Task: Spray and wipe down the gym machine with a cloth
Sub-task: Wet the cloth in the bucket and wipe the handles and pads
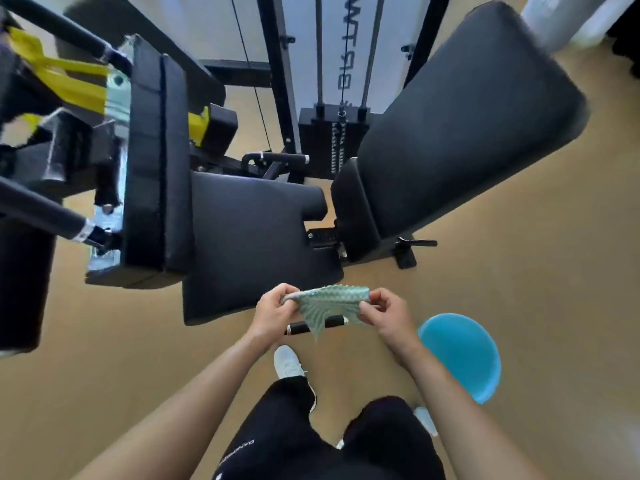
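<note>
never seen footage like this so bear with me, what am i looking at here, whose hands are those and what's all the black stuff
This is one picture from a camera worn on a person's head, looking down. The left hand and right hand stretch a green cloth between them, each pinching an end. Ahead stands a gym machine: a black seat pad, a tilted back pad and a weight stack behind. A blue round object lies on the floor to the right. No spray bottle shows.
</note>
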Available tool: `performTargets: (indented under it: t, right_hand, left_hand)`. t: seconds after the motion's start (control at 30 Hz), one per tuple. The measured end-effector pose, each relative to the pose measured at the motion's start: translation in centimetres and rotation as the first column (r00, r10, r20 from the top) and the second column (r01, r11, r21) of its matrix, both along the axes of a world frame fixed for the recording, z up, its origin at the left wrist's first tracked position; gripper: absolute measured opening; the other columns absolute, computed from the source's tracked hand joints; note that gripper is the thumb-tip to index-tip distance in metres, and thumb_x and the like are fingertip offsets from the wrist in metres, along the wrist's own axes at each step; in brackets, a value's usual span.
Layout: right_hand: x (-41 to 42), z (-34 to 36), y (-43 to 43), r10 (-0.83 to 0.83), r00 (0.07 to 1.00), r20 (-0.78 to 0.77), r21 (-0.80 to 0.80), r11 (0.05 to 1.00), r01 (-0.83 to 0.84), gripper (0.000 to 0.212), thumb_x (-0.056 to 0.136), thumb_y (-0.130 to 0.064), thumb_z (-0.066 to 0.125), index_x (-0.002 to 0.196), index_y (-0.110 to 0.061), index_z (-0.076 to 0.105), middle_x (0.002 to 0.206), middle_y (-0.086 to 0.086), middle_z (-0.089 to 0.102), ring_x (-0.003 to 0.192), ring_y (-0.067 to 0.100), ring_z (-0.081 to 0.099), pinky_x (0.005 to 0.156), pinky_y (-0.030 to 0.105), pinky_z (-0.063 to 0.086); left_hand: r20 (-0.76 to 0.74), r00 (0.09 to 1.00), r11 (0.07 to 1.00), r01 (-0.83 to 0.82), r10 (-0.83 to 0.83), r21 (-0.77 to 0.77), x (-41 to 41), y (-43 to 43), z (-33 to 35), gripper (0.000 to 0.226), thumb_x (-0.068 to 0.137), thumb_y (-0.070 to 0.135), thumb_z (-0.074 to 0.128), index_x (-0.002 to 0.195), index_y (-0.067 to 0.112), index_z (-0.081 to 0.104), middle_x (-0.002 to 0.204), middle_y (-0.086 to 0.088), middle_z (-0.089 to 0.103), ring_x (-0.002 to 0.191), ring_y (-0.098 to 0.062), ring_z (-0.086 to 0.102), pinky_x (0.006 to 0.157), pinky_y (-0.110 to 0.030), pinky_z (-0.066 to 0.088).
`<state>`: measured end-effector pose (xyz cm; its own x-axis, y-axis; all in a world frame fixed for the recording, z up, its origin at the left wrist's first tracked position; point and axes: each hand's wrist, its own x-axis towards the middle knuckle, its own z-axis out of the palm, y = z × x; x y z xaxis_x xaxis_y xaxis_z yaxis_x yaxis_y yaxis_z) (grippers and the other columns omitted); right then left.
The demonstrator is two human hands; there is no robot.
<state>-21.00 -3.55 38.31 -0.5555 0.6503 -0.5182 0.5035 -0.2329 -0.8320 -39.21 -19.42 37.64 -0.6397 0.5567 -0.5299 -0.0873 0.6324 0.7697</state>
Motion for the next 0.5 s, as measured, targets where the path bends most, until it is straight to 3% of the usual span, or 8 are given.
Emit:
performTargets:
  t: [0.07,0.17,0.27,0.37,0.43,0.5]
  right_hand:
    - [-2.5,-1.6,0.3,0.019,1.000,0.020,0.010,1.000,-0.019,0.014,0.080,-0.014,0.074,0.080,-0.008,0.061,0.078,0.002,0.066,0.077,0.014,0.065,0.088,0.057,0.059]
    - [-5.4,-4.1,0.9,0.079,0.995,0.062,0.079,0.993,-0.084,0.020,0.071,-0.019,0.071,0.079,-0.005,0.058,0.074,0.004,0.058,0.072,0.015,0.053,0.070,0.043,0.051]
    - [-7.7,-6.4,1.2,0.175,0.975,0.137,0.123,0.974,-0.192,0.012,0.076,-0.009,0.069,0.078,-0.004,0.058,0.072,0.003,0.057,0.068,0.015,0.051,0.067,0.034,0.044]
    - [-8.9,-10.2,1.0,0.324,0.917,0.232,0.107,0.929,-0.355,0.011,0.077,-0.006,0.070,0.077,-0.008,0.059,0.076,0.006,0.066,0.072,0.023,0.062,0.069,0.036,0.053]
    - [-8.9,-12.7,0.3,0.438,0.845,0.308,0.074,0.874,-0.480,0.017,0.078,-0.009,0.070,0.071,-0.016,0.056,0.074,0.000,0.065,0.075,0.020,0.062,0.070,0.032,0.051]
    - [-8.1,-14.7,-0.5,0.528,0.764,0.370,0.025,0.817,-0.576,0.019,0.079,-0.014,0.071,0.069,-0.021,0.057,0.077,-0.004,0.065,0.081,0.019,0.063,0.074,0.031,0.050]
  left_hand:
    - [0.017,0.999,0.999,-0.037,0.036,0.011,-2.3,-0.5,-1.7,0.020,0.092,0.003,0.054,0.088,0.014,0.071,0.091,-0.012,0.074,0.092,-0.030,0.072,0.085,-0.044,0.062]
    - [0.008,0.998,0.997,-0.069,0.069,-0.034,-3.9,-0.9,-4.1,0.020,0.082,0.024,0.056,0.078,0.011,0.070,0.072,-0.002,0.064,0.072,-0.016,0.057,0.071,-0.037,0.049]
    - [-0.005,0.998,0.996,-0.069,0.069,-0.057,-4.4,-1.0,-6.8,0.040,0.086,0.037,0.056,0.053,0.017,0.047,0.054,0.009,0.040,0.057,-0.010,0.036,0.060,-0.033,0.030]
    - [-0.064,0.998,0.980,-0.017,0.004,-0.197,-4.0,-1.6,-11.4,0.065,0.100,0.042,0.058,0.046,0.021,0.029,0.045,0.008,0.027,0.046,-0.011,0.026,0.053,-0.032,0.023]
    - [-0.031,0.993,0.935,0.100,-0.117,-0.339,-3.3,-2.3,-14.5,0.060,0.100,0.046,0.056,0.049,0.019,0.040,0.045,-0.004,0.044,0.045,-0.012,0.032,0.051,-0.032,0.028]
    - [-0.020,0.974,0.888,0.197,-0.226,-0.416,-2.1,-3.3,-17.1,0.038,0.097,0.045,0.061,0.066,0.023,0.066,0.072,-0.007,0.071,0.057,-0.010,0.051,0.057,-0.030,0.043]
